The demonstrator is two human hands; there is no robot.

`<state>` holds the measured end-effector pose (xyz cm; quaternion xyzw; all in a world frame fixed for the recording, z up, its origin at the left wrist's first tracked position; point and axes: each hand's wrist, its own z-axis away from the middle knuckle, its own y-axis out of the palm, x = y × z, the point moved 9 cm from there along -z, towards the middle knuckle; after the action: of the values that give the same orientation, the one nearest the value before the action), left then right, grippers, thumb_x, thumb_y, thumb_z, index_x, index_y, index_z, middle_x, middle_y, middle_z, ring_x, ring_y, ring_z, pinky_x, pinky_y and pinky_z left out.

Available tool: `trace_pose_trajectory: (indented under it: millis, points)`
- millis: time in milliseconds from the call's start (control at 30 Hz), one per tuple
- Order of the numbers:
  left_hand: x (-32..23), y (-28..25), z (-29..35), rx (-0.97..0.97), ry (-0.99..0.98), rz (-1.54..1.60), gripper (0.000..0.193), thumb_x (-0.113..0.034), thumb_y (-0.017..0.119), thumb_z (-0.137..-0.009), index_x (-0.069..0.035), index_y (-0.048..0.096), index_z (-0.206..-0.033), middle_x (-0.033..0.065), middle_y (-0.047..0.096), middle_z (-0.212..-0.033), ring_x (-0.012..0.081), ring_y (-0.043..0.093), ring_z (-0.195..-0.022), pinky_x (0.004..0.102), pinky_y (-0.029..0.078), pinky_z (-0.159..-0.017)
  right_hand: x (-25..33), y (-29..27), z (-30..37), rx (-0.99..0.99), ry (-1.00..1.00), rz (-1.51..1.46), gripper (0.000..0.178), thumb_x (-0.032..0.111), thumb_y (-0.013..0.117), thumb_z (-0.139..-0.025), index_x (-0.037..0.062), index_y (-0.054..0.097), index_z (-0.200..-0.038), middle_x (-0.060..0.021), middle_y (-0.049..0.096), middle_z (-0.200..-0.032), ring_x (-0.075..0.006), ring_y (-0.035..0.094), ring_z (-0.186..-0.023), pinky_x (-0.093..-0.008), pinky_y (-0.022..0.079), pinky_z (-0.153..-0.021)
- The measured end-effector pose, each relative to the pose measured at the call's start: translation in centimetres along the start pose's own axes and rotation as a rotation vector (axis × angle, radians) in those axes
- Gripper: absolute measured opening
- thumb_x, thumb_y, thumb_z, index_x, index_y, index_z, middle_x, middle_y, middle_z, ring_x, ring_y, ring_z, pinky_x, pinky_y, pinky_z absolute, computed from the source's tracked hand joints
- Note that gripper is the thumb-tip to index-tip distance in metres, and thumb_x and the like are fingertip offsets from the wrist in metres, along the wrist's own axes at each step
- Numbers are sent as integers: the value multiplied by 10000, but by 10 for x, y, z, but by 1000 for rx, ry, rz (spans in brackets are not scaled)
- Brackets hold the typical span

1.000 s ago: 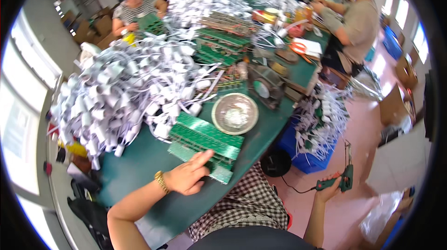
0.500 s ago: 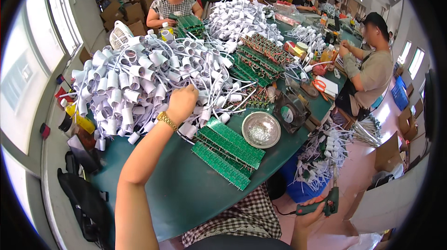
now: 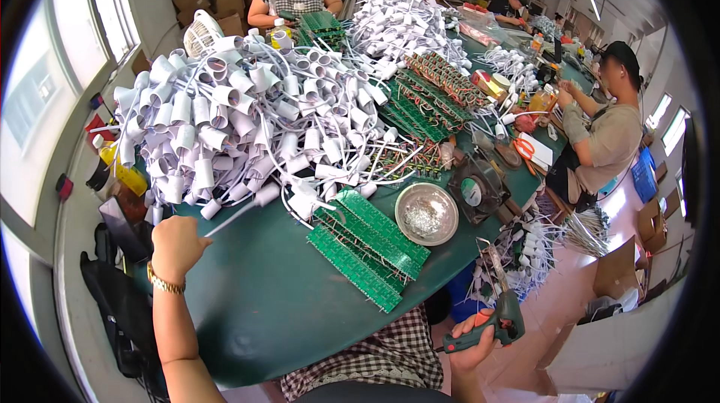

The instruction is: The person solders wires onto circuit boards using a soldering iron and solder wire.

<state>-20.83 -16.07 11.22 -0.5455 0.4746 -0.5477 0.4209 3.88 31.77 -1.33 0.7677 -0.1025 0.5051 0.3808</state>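
Along near left edge of green bench point(image 3: 247, 290), left hand point(image 3: 178, 250) closed, pinching free end of white cable point(image 3: 234, 218) between thumb and fingers; cable slants up rightward toward heap of white cylindrical sleeves point(image 3: 180, 108). Mid-bench, green circuit boards point(image 3: 377, 230) lying side by side, bare of any hand. Just beside them, round metal bowl point(image 3: 427, 214). Beyond bench's near edge, right hand point(image 3: 471, 356) wrapped round grip of dark green soldering gun point(image 3: 511, 318), tip upward.
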Motion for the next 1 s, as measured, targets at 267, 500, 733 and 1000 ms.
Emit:
trace_pose_trajectory:
  millis: [267,500,733,1000]
  points:
    - [-102,16,-51,-224,417,532,259,-123,696,-820,-9,571,-1016,214,609,-979,406,606,-904,466,500,-782,-25,40,6,92,184,-147,431,354,560,-938,22,441,-1185,-118,534,-751,-206,546,-568,-350,505,-510]
    - [-112,61,-65,-425,452,572,137,-104,702,-813,-47,639,-919,157,600,-901,358,597,-880,442,503,-750,-34,70,4,242,202,-112,409,328,530,-948,12,443,-1191,-122,527,-756,-221,546,-592,-364,509,-557]
    - [-121,45,-20,-131,550,1039,219,-33,705,-837,-33,527,-964,133,647,-956,239,644,-841,351,524,-720,-52,102,-2,357,243,-70,418,299,565,-931,33,440,-1228,-116,564,-807,-229,589,-656,-428,482,-838]
    - [-192,19,-2,-354,865,838,238,10,692,-765,-40,491,-882,131,657,-990,354,616,-870,424,495,-761,-58,120,0,364,276,-31,394,294,502,-944,29,439,-1227,-91,534,-791,-212,585,-619,-446,397,-994]
